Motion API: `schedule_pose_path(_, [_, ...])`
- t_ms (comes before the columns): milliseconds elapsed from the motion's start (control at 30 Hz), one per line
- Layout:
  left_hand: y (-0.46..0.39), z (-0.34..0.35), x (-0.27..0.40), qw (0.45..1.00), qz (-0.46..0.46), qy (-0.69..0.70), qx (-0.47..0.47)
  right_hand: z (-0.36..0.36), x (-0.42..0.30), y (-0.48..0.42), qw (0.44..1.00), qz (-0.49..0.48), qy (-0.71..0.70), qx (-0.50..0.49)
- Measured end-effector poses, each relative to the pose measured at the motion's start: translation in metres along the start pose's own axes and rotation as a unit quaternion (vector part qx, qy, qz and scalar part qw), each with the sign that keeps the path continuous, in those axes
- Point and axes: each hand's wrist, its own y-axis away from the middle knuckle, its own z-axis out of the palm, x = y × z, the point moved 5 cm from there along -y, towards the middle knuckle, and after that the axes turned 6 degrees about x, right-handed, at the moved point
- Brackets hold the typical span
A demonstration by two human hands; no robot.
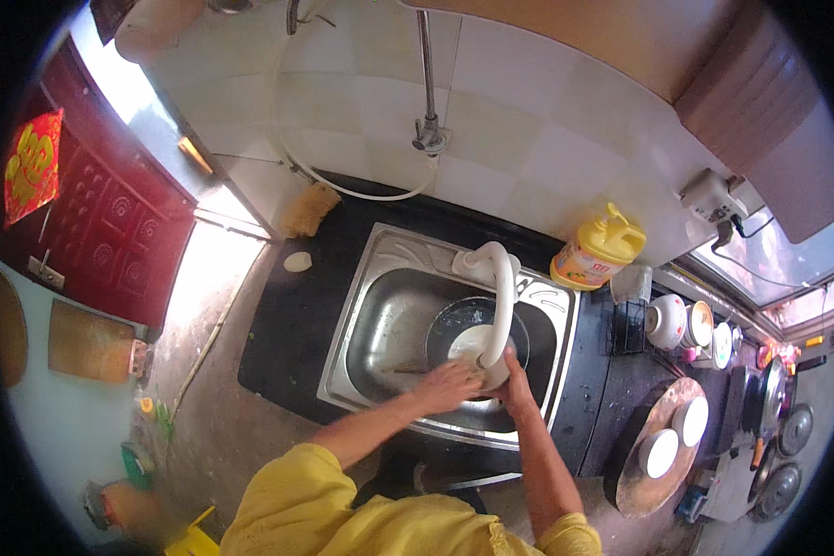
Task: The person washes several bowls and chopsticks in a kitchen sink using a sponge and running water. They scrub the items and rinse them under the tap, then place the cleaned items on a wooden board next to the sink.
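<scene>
My right hand (518,386) grips the right side of a white bowl (495,379) low in the stainless steel sink (386,313). My left hand (452,386) is against the bowl's left side, its fingers bent; whether it grips or only rubs the bowl is unclear. The white faucet (506,299) arches over the bowl and hides part of it. Beneath lies a dark round pan or basin (447,320) with a white dish surface (467,338) in it; I cannot tell whether this belongs to the held bowl. Thin sticks, perhaps chopsticks (399,369), lie left of my left hand.
A yellow detergent jug (595,250) stands behind the sink's right corner. Two white bowls (659,453) rest on a round wooden board (639,490) at right, with stacked bowls (665,322) behind. A sponge-like tan pad (311,210) and pale soap (297,262) lie at left.
</scene>
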Motion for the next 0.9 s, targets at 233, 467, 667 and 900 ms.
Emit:
schedule_pose_path(233, [-0.001, 0.004, 0.013, 0.996, 0.071, -0.008, 0.057, -0.051, 0.023, -0.045, 0.989, -0.020, 0.149, -0.013])
schedule_pose_path(467, [-0.027, 0.021, 0.037, 0.982, -0.136, 0.062, 0.112, -0.042, 0.044, -0.053, 0.997, -0.061, 0.001, -0.044])
schedule_pose_path(667, [-0.024, 0.005, 0.020, 0.991, -0.134, 0.006, 0.014, -0.040, 0.026, -0.046, 0.998, -0.043, 0.026, -0.045])
schedule_pose_path(900, [0.001, 0.004, 0.001, 0.999, 0.012, -0.002, 0.042, -0.033, 0.009, -0.027, 0.994, -0.025, 0.110, 0.012])
